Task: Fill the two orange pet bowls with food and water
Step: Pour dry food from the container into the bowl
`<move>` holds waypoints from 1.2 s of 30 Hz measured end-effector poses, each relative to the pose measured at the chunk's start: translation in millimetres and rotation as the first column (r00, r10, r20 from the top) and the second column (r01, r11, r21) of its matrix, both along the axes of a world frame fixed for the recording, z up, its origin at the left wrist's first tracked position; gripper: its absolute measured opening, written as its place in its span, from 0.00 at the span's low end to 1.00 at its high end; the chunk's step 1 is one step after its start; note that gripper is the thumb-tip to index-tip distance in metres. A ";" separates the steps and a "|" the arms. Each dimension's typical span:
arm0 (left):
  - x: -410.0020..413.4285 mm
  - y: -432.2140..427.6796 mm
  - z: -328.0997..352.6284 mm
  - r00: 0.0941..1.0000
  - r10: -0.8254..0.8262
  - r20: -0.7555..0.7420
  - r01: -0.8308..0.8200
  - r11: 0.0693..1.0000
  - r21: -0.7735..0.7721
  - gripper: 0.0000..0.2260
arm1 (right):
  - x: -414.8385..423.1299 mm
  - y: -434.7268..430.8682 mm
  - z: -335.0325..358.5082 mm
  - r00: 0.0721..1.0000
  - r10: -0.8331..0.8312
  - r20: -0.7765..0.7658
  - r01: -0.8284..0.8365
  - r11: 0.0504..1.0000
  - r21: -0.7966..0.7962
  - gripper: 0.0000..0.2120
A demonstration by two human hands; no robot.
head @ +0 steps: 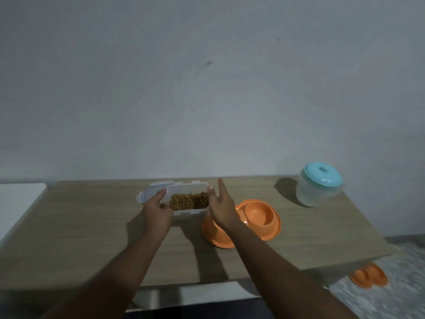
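Note:
A clear rectangular food container (188, 201) with brown kibble inside sits open on the wooden table (92, 226), its lid (149, 189) lying behind it. My left hand (157, 211) grips the container's left end. My right hand (220, 208) is at its right end, thumb touching the rim, fingers spread. An orange double pet bowl (259, 217) lies just right of the container, partly hidden by my right wrist; the visible basin is empty. A clear water tub with a teal lid (319, 183) stands at the back right.
A second orange bowl (368, 277) lies on the patterned floor beyond the table's right corner. A white surface (18, 203) adjoins the table on the left. A grey wall rises right behind the table.

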State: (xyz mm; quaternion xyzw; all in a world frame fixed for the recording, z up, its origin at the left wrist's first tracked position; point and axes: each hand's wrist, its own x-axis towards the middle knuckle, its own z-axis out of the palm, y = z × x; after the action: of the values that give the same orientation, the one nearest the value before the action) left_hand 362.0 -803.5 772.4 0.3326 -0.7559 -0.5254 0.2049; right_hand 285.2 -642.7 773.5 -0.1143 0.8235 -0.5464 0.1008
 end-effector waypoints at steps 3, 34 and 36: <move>-13.6 27.8 4.9 0.999 -0.030 -0.016 0.031 0.998 0.054 0.21 | -20.9 28.9 11.1 0.976 0.036 0.217 0.001 0.985 -0.172 0.32; -12.1 101.5 -78.5 0.778 -0.364 0.512 0.555 0.781 -0.287 0.31 | -25.3 132.2 -21.5 0.971 0.139 -0.193 -0.130 0.990 0.062 0.22; -15.6 100.7 -80.3 0.776 -0.351 0.524 0.553 0.779 -0.297 0.30 | -24.6 130.0 -20.1 0.962 0.166 -0.217 -0.149 0.984 0.092 0.21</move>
State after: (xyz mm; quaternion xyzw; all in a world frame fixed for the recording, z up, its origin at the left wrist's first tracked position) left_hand 346.4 -702.8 692.0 0.1911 -0.9377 -0.2875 -0.0386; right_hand 260.6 -512.7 753.4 -0.2364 0.8379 -0.4890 0.0551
